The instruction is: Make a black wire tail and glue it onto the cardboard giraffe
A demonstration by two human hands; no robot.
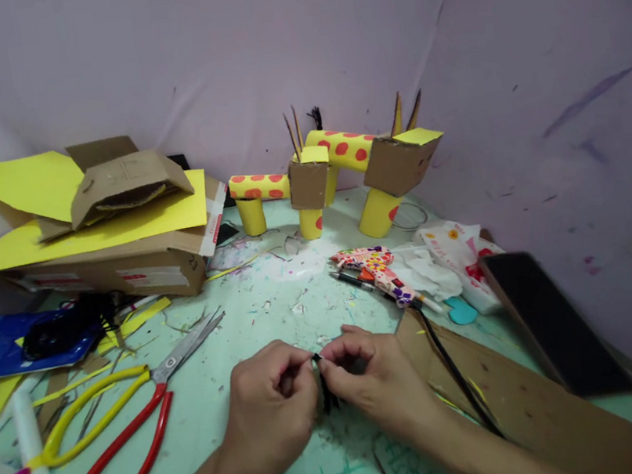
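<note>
My left hand (pixel 274 413) and my right hand (pixel 373 383) meet low in the middle of the view, over the pale green table (pixel 279 306). Both are pinched together on a small bundle of black thread (pixel 324 382), whose strands hang down between the fingertips. Large scissors (pixel 135 422) with one red and one yellow handle lie just left of my left hand, blades pointing up and right. At the back stand yellow paper-tube figures with red dots (pixel 342 170), fitted with cardboard heads.
A cardboard box (pixel 135 264) with yellow paper sheets stands at the back left. A blue packet (pixel 5 347) with black yarn lies left. A flat cardboard sheet (pixel 517 389), a dark phone (pixel 548 321), a patterned glue gun (pixel 377 267) and white wrappers lie right.
</note>
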